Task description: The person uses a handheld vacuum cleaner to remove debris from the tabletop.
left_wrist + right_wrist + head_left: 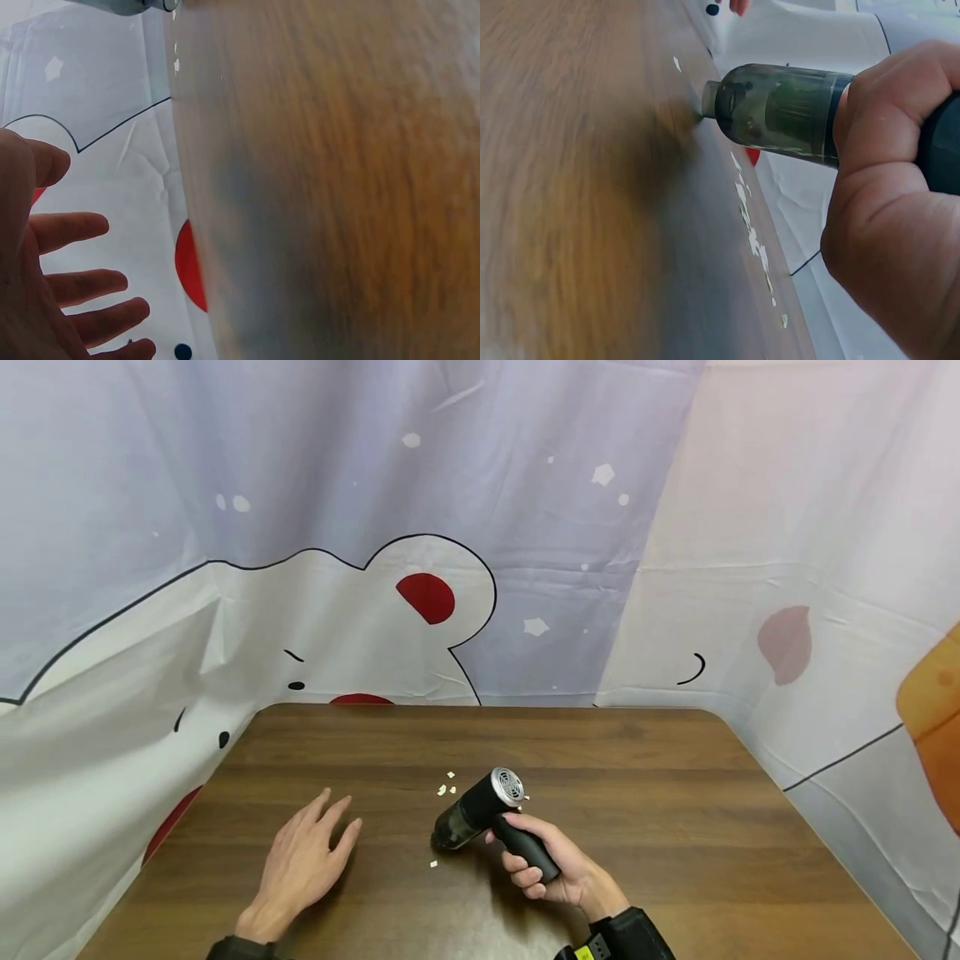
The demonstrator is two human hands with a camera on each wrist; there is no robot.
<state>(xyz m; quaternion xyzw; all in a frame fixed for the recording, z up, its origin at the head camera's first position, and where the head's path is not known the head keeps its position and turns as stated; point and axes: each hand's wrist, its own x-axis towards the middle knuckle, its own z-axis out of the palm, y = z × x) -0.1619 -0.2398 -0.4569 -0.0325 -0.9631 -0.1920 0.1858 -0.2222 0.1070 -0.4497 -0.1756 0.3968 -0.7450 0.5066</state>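
My right hand (551,864) grips the black handle of a small handheld vacuum cleaner (476,810). Its silver vented end points up and away, while the clear dust cup and nozzle (710,100) tilt down to the left, close over the wooden table. White paper scraps (442,790) lie just beyond the nozzle, and a single scrap (433,863) is on its near side. In the right wrist view more scraps (751,236) spread in a line past the cup. Over the table's left part, my left hand (303,864) holds nothing, its fingers (86,285) spread and relaxed.
The brown wooden table (637,777) has rounded far corners. A printed curtain (555,527) with a white cartoon figure hangs behind it and along both sides. A black band with a yellow mark (592,950) sits at my right wrist.
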